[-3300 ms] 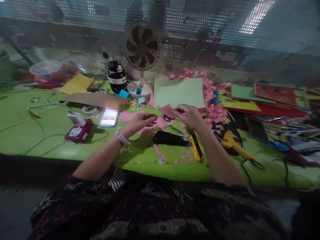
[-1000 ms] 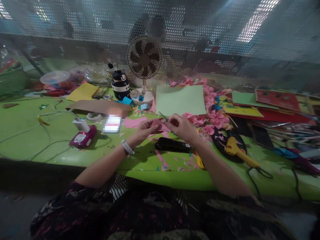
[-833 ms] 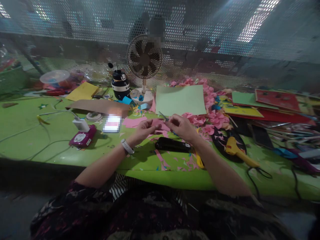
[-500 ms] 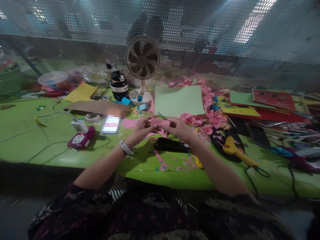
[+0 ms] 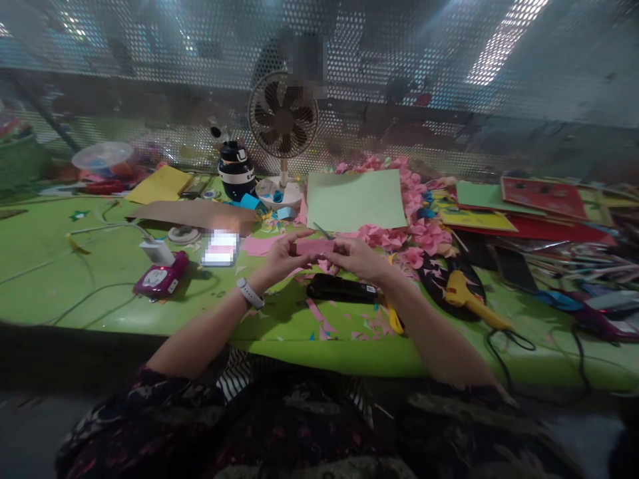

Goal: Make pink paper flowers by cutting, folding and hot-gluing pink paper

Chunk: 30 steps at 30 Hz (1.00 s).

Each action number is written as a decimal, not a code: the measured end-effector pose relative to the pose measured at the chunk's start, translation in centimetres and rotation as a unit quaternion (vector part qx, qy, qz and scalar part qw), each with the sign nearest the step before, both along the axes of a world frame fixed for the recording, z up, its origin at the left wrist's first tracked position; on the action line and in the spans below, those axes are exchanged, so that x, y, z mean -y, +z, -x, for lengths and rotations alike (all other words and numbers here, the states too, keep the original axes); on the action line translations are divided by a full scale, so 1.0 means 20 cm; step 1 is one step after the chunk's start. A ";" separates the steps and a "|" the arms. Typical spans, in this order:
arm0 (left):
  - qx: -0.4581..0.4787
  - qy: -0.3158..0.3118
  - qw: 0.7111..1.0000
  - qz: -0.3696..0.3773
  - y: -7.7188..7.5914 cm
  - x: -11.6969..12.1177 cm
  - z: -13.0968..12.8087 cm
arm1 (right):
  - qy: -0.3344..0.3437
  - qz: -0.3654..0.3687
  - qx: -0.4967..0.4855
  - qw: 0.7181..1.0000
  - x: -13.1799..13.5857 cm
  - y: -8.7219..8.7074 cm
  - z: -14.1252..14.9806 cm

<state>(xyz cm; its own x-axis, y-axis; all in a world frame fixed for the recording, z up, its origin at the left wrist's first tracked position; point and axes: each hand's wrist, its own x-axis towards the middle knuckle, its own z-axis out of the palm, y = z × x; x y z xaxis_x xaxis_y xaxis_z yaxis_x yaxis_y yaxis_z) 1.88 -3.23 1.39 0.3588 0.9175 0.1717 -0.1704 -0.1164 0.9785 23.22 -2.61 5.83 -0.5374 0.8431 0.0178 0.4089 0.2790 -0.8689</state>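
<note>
A small strip of pink paper (image 5: 313, 247) is stretched between my two hands above the green table. My left hand (image 5: 280, 259), with a white band on its wrist, pinches the strip's left end. At the other end, my right hand (image 5: 357, 258) grips it between thumb and fingers. A thin pointed blade (image 5: 323, 231) sticks out beside my right fingers; I cannot tell whether that hand holds it. Just below lies a black stapler (image 5: 342, 289). More pink paper (image 5: 262, 245) lies beside my left hand, with pink scraps (image 5: 324, 322) scattered near the front edge.
Pink paper flowers (image 5: 426, 236) are heaped around a pale green sheet (image 5: 357, 199). A fan (image 5: 283, 120) and a dark jug (image 5: 236, 174) stand behind. A yellow glue gun (image 5: 469, 299) lies right; a purple power socket (image 5: 160, 276) with cables and a lit phone (image 5: 220, 248) lie left.
The pink strip has turned a little and now lies flatter and more fully seen between my fingers. Both hands stay in nearly the same place; the view has shifted slightly.
</note>
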 end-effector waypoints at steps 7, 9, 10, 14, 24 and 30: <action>-0.022 -0.002 0.999 -0.034 0.02 -0.01 0.02 | 0.003 0.032 -0.009 0.999 -0.02 0.04 -0.04; -0.018 0.011 0.999 -0.034 0.03 -0.01 0.03 | -0.013 0.049 -0.022 0.998 -0.03 0.06 -0.06; -0.013 0.012 0.999 -0.032 0.04 -0.01 0.04 | -0.018 0.057 -0.028 0.998 -0.03 0.07 -0.06; 0.001 0.000 1.000 -0.028 0.05 -0.01 0.04 | -0.041 0.080 -0.062 0.994 -0.02 0.10 -0.06; 0.000 -0.005 0.998 -0.058 0.03 0.00 0.02 | -0.077 0.152 -0.146 0.975 0.00 0.01 0.02; 0.008 0.000 0.999 -0.044 0.06 -0.01 0.04 | -0.064 0.160 -0.129 0.977 -0.03 0.04 -0.03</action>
<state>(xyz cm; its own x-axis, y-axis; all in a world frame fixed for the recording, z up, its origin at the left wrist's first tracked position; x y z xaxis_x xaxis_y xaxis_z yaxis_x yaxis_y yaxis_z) 1.07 -3.05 2.51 0.3548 0.8987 0.2578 -0.1849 -0.2028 0.9616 23.91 -2.06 6.69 -0.4398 0.8877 -0.1361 0.1779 -0.0624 -0.9821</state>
